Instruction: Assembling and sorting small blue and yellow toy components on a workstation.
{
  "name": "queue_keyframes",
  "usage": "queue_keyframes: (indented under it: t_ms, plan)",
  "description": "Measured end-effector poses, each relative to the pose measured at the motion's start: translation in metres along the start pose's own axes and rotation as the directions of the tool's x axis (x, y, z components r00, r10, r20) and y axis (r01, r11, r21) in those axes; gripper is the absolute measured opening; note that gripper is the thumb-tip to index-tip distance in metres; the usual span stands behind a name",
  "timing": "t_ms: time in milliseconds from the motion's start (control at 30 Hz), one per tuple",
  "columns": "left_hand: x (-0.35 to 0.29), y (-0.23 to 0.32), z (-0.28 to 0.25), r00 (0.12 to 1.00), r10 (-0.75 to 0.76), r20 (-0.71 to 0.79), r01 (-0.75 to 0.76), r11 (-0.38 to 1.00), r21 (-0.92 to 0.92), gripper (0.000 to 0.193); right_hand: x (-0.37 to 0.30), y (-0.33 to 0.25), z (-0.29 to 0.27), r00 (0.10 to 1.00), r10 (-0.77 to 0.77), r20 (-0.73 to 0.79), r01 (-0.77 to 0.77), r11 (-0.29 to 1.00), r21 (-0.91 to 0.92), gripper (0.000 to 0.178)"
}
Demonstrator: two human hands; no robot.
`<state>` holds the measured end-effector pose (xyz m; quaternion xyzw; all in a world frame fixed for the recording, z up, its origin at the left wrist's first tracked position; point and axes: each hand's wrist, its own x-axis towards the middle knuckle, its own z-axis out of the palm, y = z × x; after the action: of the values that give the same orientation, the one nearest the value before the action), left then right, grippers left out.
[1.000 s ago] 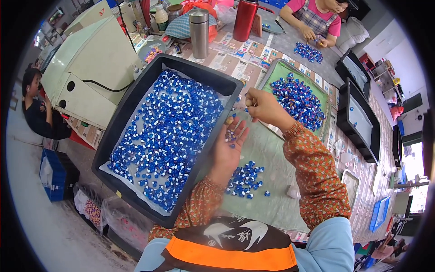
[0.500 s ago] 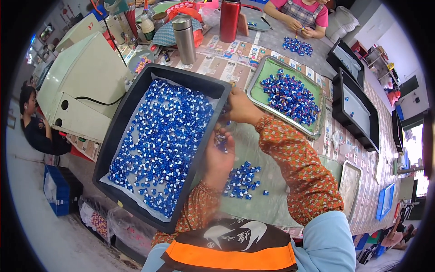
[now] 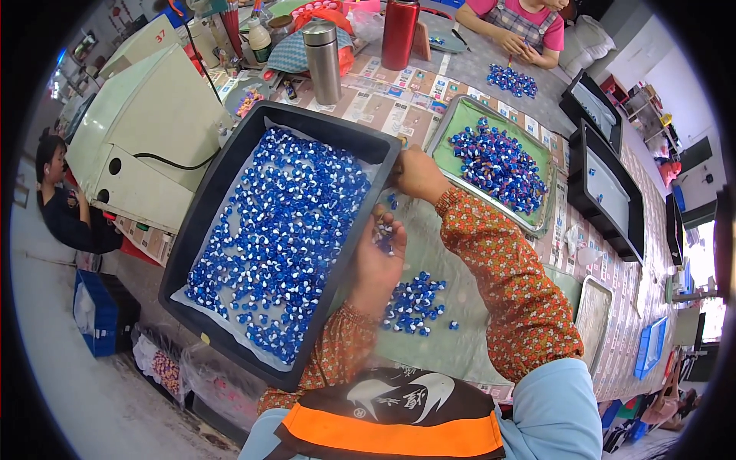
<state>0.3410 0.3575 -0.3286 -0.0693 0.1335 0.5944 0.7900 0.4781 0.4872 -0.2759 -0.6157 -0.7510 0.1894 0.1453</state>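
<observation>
A black tray (image 3: 182, 295), lined with white paper, is spread with many small blue-and-white beads (image 3: 284, 230). Beyond its right rim my left hand (image 3: 381, 257) is cupped palm up, with several small blue beads lying in its curled fingers. My right hand (image 3: 420, 175) is closed beside the tray's upper right corner. Its fingertips are partly hidden by the rim, and a small yellowish tip shows above them; what it grips I cannot make out. Just right of my left wrist, a loose group of blue beads (image 3: 414, 303) lies on the green-grey table surface (image 3: 452, 345).
A metal tray (image 3: 460, 182) with a green liner holds a heap of blue-and-purple beads. Behind stand a steel flask (image 3: 322, 65) and a red bottle (image 3: 399, 34). A pale machine housing (image 3: 146, 138) stands left. Across the table, a person's hands (image 3: 521, 46) work near more beads.
The whole view has shifted a little, so the tables and trays sit slightly farther right. My left fingers look a bit more curled around the beads; my right hand stays at the tray's corner.
</observation>
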Motion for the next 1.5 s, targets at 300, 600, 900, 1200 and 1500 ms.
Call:
queue_keyframes:
  t_ms: [300,600,900,1200,1500]
  plan:
    - [-0.006,-0.014,0.027,0.999,0.053,0.013,-0.053,0.998,0.025,0.025,-0.047,-0.018,-0.056,0.993,-0.037,0.113,-0.036,0.813,0.581,0.023]
    - [-0.004,-0.003,0.01,0.997,0.009,0.082,0.0,0.995,-0.102,0.018,-0.045,-0.018,-0.066,0.981,0.018,0.193,-0.081,0.944,0.321,0.018]
    - [-0.003,-0.004,0.012,0.999,0.032,0.02,-0.031,0.999,-0.029,0.016,0.0,0.021,-0.017,0.926,-0.375,-0.053,0.33,0.867,-0.372,0.017]
    - [-0.003,-0.001,0.005,0.999,0.046,-0.021,-0.047,0.999,-0.008,0.016,-0.024,0.016,-0.035,0.932,-0.364,0.003,0.361,0.924,-0.129,0.017]
    - [-0.007,-0.01,0.007,0.998,0.045,-0.046,-0.043,0.998,0.037,0.017,-0.05,0.007,-0.038,0.948,-0.248,0.199,0.297,0.916,-0.27,0.031]
